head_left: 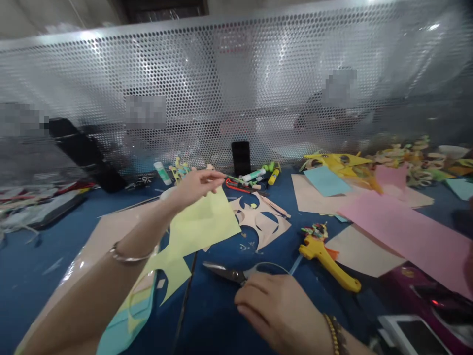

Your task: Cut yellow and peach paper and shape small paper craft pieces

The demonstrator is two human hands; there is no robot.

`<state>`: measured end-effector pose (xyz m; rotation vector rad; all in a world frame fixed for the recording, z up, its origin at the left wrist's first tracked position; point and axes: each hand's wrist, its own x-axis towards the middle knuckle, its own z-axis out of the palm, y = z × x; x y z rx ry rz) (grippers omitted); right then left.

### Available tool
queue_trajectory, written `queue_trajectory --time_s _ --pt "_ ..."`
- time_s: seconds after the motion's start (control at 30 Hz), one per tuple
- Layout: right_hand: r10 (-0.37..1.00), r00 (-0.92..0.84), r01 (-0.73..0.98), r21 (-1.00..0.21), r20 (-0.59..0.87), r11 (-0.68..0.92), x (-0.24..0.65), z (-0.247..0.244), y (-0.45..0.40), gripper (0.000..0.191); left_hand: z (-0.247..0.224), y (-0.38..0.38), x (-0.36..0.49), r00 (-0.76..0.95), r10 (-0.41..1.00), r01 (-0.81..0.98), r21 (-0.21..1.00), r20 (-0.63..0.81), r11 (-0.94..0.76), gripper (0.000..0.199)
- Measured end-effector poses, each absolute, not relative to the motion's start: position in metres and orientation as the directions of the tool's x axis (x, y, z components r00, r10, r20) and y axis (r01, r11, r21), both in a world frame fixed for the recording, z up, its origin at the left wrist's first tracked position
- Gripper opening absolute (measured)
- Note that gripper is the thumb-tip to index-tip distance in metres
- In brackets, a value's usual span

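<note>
My left hand (201, 185) stretches forward over the yellow paper (207, 222), its fingers extended and slightly apart. Its fingertips reach the near end of a thin green stick-like thing (236, 180), beside a red-handled cutter (238, 186); I see no firm grip. Closer to me, my right hand (279, 310) is closed around the handles of a pair of scissors (225, 272). Their blades point left over the blue table. The yellow paper has curved pieces cut out of it. Beyond the scissors lies a cut-out peach paper scrap (254, 217).
Glue sticks (162, 173) and a phone (241, 157) stand along the perforated metal screen (221, 88). On the right lie a yellow-handled tool (332, 264), pink paper (402, 236) and a purple device (424, 301). Coloured sheets (129, 315) lie under my left arm.
</note>
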<state>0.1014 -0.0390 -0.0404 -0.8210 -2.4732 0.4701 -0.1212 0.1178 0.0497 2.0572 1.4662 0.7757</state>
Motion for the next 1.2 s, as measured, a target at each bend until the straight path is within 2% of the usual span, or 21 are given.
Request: queue_trajectory --time_s 0.1,0.17,0.27,0.47,0.53,0.67,0.83,0.9,1.1,1.2 --pt "0.785 -0.587 0.633 -0.492 0.198 0.597 0.113 -0.035 -0.031 0.012 0.061 0.085 -0.17 0.133 0.965 0.699 0.668 0.227 -0.254 0.035" --pt "0.841 -0.534 0.741 -0.434 0.081 0.513 0.12 -0.034 -0.025 0.006 0.055 0.07 -0.2 0.06 0.979 0.77 0.615 0.195 -0.169 0.035" --pt "0.855 -0.519 0.792 -0.378 -0.003 0.479 0.123 -0.037 -0.02 0.006 0.035 0.06 -0.234 0.013 0.992 0.811 0.579 0.123 -0.082 0.035" --pt "0.836 -0.546 0.798 -0.337 -0.052 0.5 0.122 -0.04 -0.022 0.007 0.01 0.061 -0.264 -0.103 0.993 0.869 0.491 0.056 0.063 0.033" --pt "0.831 -0.552 0.794 -0.343 -0.062 0.502 0.123 -0.04 -0.023 0.014 0.006 0.061 -0.265 -0.102 0.994 0.884 0.462 0.027 0.078 0.034" --pt "0.821 -0.57 0.785 -0.313 -0.027 0.535 0.123 -0.038 -0.024 0.02 -0.004 0.063 -0.262 -0.06 0.998 0.91 0.41 -0.034 0.069 0.039" --pt "0.836 -0.548 0.787 -0.329 0.015 0.521 0.124 -0.028 -0.02 0.006 -0.013 0.066 -0.255 -0.066 0.993 0.932 0.351 -0.094 0.095 0.044" --pt "0.856 -0.516 0.798 -0.341 0.042 0.497 0.128 -0.024 -0.017 0.006 -0.012 0.067 -0.253 -0.078 0.992 0.935 0.337 -0.104 0.109 0.046" --pt "0.878 -0.442 0.833 -0.28 0.185 0.478 0.143 -0.029 -0.005 0.017 -0.019 0.07 -0.254 -0.076 0.992 0.931 0.348 -0.101 0.107 0.033" --pt "0.861 -0.469 0.825 -0.248 0.198 0.507 0.142 -0.037 -0.003 0.017 -0.027 0.073 -0.253 -0.069 0.993 0.926 0.365 -0.092 0.098 0.033"
